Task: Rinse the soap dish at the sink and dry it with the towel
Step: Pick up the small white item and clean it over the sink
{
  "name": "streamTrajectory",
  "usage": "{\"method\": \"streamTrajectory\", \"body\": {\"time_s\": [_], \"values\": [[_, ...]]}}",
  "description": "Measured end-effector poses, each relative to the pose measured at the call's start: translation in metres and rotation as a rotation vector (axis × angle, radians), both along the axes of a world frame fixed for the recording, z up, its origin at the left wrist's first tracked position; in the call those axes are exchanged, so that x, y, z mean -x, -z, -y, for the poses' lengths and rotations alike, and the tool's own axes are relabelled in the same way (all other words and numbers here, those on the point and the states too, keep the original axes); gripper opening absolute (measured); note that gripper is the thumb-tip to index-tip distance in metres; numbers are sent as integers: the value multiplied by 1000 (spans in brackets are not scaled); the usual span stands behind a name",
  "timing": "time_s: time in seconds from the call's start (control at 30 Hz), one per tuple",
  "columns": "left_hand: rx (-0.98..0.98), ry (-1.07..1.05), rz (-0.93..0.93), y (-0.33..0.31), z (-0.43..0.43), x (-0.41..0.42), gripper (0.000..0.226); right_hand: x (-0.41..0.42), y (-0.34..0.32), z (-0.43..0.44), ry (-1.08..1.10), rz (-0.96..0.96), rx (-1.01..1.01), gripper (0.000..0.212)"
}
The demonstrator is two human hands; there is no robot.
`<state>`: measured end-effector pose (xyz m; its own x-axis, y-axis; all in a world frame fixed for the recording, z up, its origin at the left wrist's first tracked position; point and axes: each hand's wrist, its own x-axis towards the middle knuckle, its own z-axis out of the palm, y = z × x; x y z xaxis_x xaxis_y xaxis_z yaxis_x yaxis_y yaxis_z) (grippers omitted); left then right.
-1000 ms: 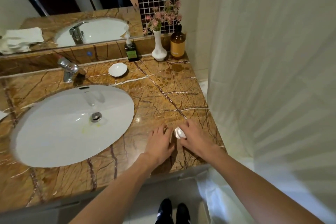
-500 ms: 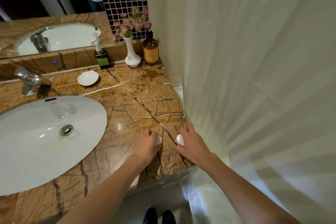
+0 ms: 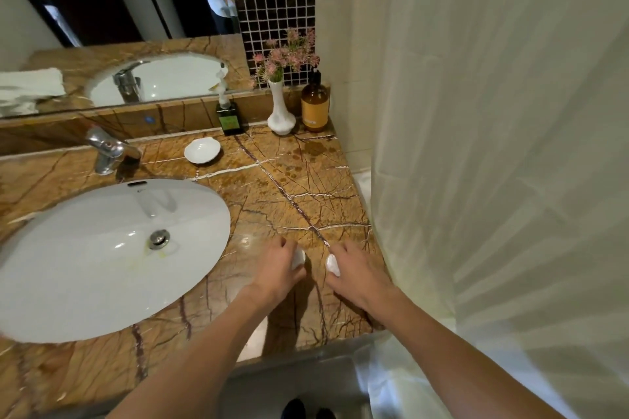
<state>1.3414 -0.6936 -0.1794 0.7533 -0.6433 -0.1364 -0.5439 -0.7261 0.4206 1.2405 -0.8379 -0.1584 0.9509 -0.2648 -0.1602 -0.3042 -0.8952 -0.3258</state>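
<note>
A: Start at the left of the frame. What matters there?

B: The sink (image 3: 102,258), a white oval basin set into the brown marble counter (image 3: 306,187), with the tap (image 3: 109,150) behind it in the upper left. No water runs from the spout. A folded towel (image 3: 27,88) shows only in the mirror at the far left edge; I can't see where it really lies.

A: And the soap dish?

B: The soap dish (image 3: 202,150) stands empty on the counter, just right of the tap and left of the small green bottle (image 3: 229,119), well apart from both hands. I'd guess it sits there to be within reach of the basin. It hasn't been rinsed yet, as far as I can judge.

A: Then what are the hands doing at the bottom centre?

B: Both rest low on the counter near its front edge. The left hand (image 3: 277,270) is curled over a small white piece (image 3: 299,258), fingers closed around it. The right hand (image 3: 357,269) grips a second white piece (image 3: 333,265) the same way. The pieces are close together but apart.

A: Soap?

B: Possibly, taken out so the dish can be washed. Too little shows to be sure.

A: Further right?

B: A white vase (image 3: 280,112) of pink flowers and a brown pump bottle (image 3: 315,105) by the wall, then the pale curtain (image 3: 493,146).
</note>
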Motion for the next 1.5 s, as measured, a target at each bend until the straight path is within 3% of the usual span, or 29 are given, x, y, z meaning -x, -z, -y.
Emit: {"method": "streamTrajectory", "body": {"time_s": [0.5, 0.67, 0.93, 1.1, 1.23, 1.5], "values": [[38, -348, -3, -34, -115, -142, 38, -182, -10, -71, -174, 73, -18, 41], [75, -350, -17, -24, -126, -204, 34, -255, -4, -79, -171, 91, -29, 35], [133, -338, -48, -7, -121, -267, 35, -344, 1, -81, -180, 87, -35, 43], [146, -379, -52, -1, -117, -287, 21, -400, 10, -85, -270, 115, -19, 41], [167, -410, -56, 1, -121, -300, 39, -435, 14, -92, -357, 100, 33, 42], [183, -455, -36, 12, -126, -311, 41, -459, 20, -95, -498, 10, 195, 35]]}}
